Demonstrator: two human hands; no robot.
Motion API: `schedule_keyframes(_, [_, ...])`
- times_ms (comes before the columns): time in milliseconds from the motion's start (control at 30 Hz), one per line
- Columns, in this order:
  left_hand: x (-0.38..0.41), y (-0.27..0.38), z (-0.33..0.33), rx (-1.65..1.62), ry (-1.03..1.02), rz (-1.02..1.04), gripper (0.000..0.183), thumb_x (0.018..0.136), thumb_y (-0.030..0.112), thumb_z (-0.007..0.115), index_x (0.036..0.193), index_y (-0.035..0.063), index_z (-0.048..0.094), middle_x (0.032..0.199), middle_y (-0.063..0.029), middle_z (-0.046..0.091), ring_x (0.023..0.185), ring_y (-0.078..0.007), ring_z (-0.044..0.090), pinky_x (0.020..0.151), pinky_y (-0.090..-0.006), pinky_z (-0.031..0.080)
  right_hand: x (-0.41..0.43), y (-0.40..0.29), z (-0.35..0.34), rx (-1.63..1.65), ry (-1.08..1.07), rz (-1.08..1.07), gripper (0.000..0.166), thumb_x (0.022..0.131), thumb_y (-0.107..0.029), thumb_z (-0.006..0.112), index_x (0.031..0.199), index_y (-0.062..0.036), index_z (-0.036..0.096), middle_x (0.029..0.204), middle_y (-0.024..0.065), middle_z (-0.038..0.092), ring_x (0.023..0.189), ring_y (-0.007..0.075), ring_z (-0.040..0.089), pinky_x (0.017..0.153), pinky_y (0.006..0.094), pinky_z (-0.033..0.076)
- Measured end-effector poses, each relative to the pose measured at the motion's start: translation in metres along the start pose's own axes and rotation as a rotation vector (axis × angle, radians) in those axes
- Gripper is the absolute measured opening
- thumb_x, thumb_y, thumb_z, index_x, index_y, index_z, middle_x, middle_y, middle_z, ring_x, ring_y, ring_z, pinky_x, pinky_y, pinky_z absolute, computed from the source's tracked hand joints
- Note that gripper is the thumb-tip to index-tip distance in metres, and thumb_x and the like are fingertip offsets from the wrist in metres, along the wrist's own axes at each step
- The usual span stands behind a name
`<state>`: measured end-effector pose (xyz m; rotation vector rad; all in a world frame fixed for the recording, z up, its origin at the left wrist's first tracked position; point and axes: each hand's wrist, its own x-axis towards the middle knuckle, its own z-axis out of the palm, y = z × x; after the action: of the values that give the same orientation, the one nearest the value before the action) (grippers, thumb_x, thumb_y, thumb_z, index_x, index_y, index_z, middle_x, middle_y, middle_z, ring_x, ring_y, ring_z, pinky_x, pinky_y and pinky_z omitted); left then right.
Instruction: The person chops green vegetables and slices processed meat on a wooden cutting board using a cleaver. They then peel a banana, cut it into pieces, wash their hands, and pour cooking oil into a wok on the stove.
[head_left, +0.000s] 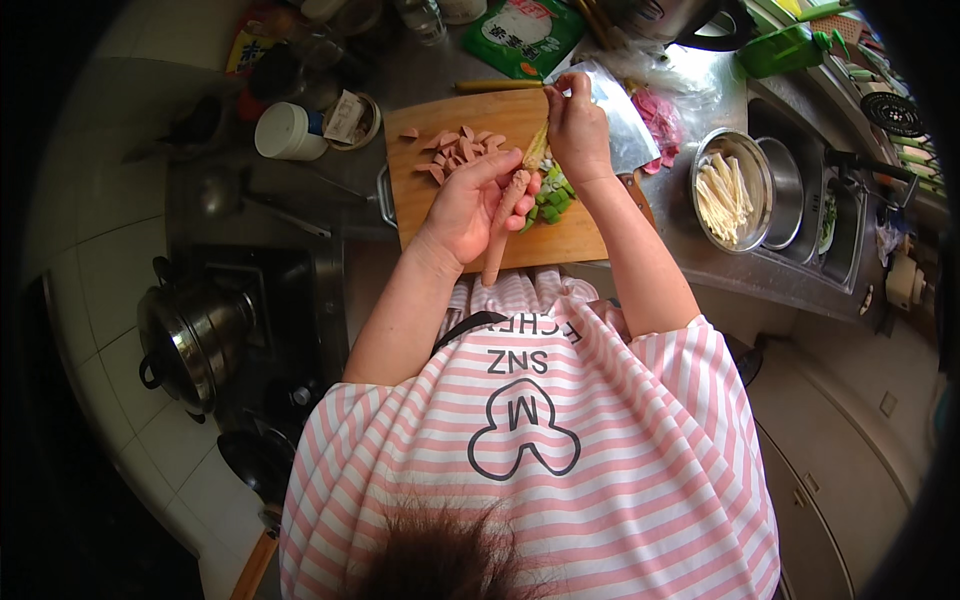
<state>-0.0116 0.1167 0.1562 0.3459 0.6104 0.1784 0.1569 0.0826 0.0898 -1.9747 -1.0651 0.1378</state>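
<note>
My left hand (480, 196) holds a long pink sausage (507, 208) above the wooden cutting board (427, 240). The sausage's lower end points toward my body. A yellowish casing (537, 144) stretches from its upper end, and my right hand (579, 127) pinches the far end of that casing between thumb and fingers. Sliced sausage pieces (459, 150) lie in a pile on the board's left half. Chopped green scallion (553, 202) sits on the right, partly hidden by my hands. Beyond my right wrist lies a cleaver with a broad blade (619, 112) and a wooden handle (636, 196).
Right of the board, a metal bowl (731, 191) of enoki mushrooms stands beside the sink (847, 247). Pink plastic (658, 127) lies near the blade. A green bag (523, 36) is behind the board. Left are a white tub (289, 131) and a steel pot (187, 337) on the stove.
</note>
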Motion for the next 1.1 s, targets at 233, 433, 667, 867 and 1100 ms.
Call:
schedule_keyframes(233, [0.012,0.000,-0.023,0.225,0.006,0.061,0.011,0.089,0.013,0.059,0.096,0.0044,0.057,0.078,-0.0073,0.057,0.054,-0.0082,0.046,0.043,-0.0183,0.035,0.000,0.000,-0.004,-0.069,-0.054,0.093,0.018,0.093,-0.016,0.053,0.103,-0.0050,0.043,0.079,0.0210,0.064,0.071,0.0442,0.060,0.059,0.0510,0.046])
schedule_keyframes(433, [0.030,0.014,-0.033,0.024,0.169,0.135,0.011,0.087,0.013,0.062,0.086,0.0024,0.059,0.067,-0.0032,0.054,0.049,-0.0071,0.043,0.040,-0.0188,0.030,0.020,0.032,-0.002,0.355,-0.088,0.462,0.025,0.090,-0.023,0.061,0.100,-0.0021,0.051,0.069,0.0134,0.062,0.060,0.0230,0.061,0.056,0.0372,0.046])
schedule_keyframes(667, [0.037,0.030,-0.068,-0.313,0.202,0.211,0.019,0.084,0.016,0.058,0.093,-0.0018,0.060,0.077,-0.0090,0.052,0.061,-0.0159,0.043,0.053,-0.0247,0.037,0.042,0.053,-0.008,0.102,0.005,0.298,0.035,0.093,-0.026,0.057,0.112,0.0027,0.051,0.090,0.0170,0.060,0.066,0.0268,0.062,0.061,0.0338,0.051])
schedule_keyframes(867, [0.018,0.028,-0.086,-0.366,0.363,0.260,0.017,0.083,0.013,0.056,0.092,-0.0012,0.060,0.078,-0.0090,0.053,0.067,-0.0177,0.046,0.060,-0.0271,0.039,-0.025,-0.001,-0.048,0.073,-0.507,0.084,0.021,0.090,-0.017,0.059,0.108,-0.0063,0.059,0.091,0.0136,0.065,0.075,0.0280,0.063,0.069,0.0375,0.050])
schedule_keyframes(1100, [-0.001,-0.020,-0.129,-0.393,0.589,0.344,0.010,0.082,0.003,0.053,0.090,0.0020,0.058,0.075,-0.0070,0.052,0.063,-0.0171,0.045,0.057,-0.0281,0.039,-0.083,0.051,-0.090,-0.654,-0.420,0.079,0.048,0.072,-0.004,0.065,0.118,-0.0095,0.051,0.113,0.0150,0.050,0.098,0.0366,0.055,0.079,0.0452,0.050])
